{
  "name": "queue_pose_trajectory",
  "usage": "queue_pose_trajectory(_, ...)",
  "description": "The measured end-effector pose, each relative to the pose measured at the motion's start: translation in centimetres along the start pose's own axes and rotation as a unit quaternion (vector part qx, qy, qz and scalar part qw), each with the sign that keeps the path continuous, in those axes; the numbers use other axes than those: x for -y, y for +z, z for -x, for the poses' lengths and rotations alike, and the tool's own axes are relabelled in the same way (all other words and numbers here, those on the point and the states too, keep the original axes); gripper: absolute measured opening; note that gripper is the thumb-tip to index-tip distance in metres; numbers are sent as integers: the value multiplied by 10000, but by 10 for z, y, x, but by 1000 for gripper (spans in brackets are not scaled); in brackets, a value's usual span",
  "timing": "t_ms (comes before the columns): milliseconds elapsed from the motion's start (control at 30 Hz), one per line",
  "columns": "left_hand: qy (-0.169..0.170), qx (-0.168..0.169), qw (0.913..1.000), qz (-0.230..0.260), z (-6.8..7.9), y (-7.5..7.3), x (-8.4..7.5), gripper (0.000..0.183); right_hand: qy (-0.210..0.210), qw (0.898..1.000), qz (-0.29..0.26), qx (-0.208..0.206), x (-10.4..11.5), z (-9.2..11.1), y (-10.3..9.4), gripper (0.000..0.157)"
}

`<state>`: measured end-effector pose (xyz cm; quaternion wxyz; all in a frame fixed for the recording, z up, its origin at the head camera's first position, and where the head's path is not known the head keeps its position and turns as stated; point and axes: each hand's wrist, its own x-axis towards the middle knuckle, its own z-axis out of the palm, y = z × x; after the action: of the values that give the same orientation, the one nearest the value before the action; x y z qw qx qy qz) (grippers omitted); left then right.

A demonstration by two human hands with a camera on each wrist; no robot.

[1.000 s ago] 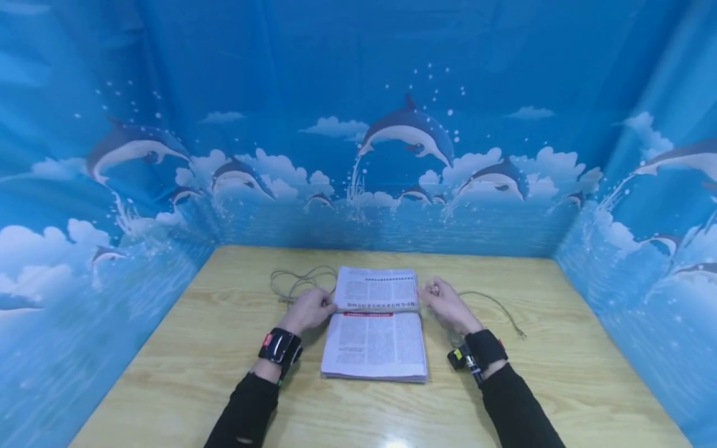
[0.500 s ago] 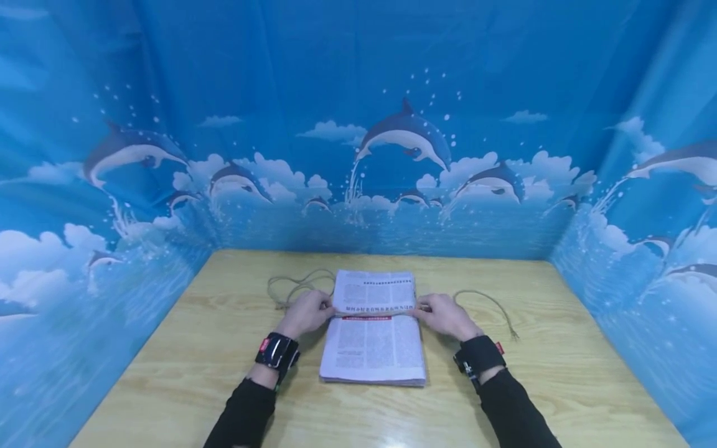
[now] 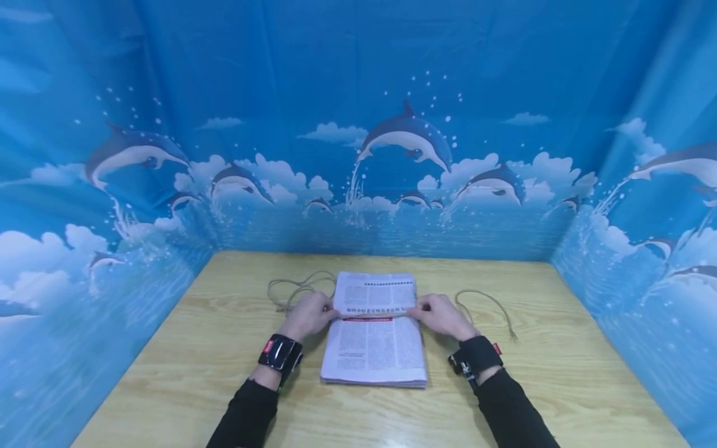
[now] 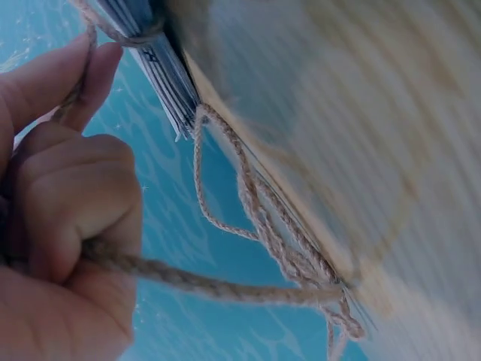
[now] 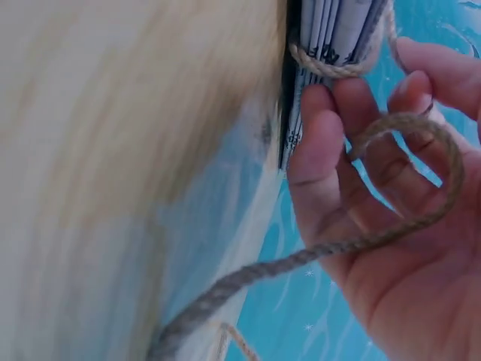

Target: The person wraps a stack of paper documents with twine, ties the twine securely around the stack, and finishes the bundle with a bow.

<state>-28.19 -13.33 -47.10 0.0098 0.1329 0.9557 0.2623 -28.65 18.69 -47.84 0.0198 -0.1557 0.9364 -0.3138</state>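
Head view: left grip and right grip pinch rope across newspapers headlined in Chinese print.

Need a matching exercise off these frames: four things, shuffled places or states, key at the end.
Things
1. newspaper stack
2. twine
3. left hand
4. right hand

Places or states
A. at the left edge of the printed sheets, fingers curled on the cord
B. lying flat on the wooden table, in front of the dolphin-print backdrop
C. at the right edge of the printed sheets, thumb over the print
D. tan, crossing the printed sheets, with loose lengths to either side

Pairs: 1-B, 2-D, 3-A, 4-C
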Motion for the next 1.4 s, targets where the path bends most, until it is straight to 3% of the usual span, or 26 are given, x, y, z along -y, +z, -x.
queue_pose_trajectory(300,-2,-164,9995,-288,2,2,-2,13,-732,9955,372,-480,5,-2,1,31)
queue_pose_trajectory(633,-88,-170,9991,-389,1,4,-1,14,-885,9956,112,300,3,-14,4,36)
queue_pose_trajectory(800,-31,-186,9992,-345,0,3,0,12,-845,9953,184,447,7,-20,4,38)
queue_pose_trajectory(900,124,-292,9980,-552,3,0,-2,12,-901,9940,455,412,15,-26,4,43)
queue_pose_trajectory(1033,752,-411,9892,-1192,17,-2,-8,21,-1189,9856,1158,323,28,-35,5,49)
queue_pose_trajectory(1167,1224,-285,9821,-1402,31,3,-17,23,-1289,9743,1840,149,33,-47,11,47)
queue_pose_trajectory(1267,1433,-150,9781,-1501,35,9,-28,20,-1141,9739,1946,236,34,-58,11,42)
queue_pose_trajectory(1400,1679,-185,9662,-1947,42,17,-44,19,-779,9796,1679,777,32,-73,5,38)
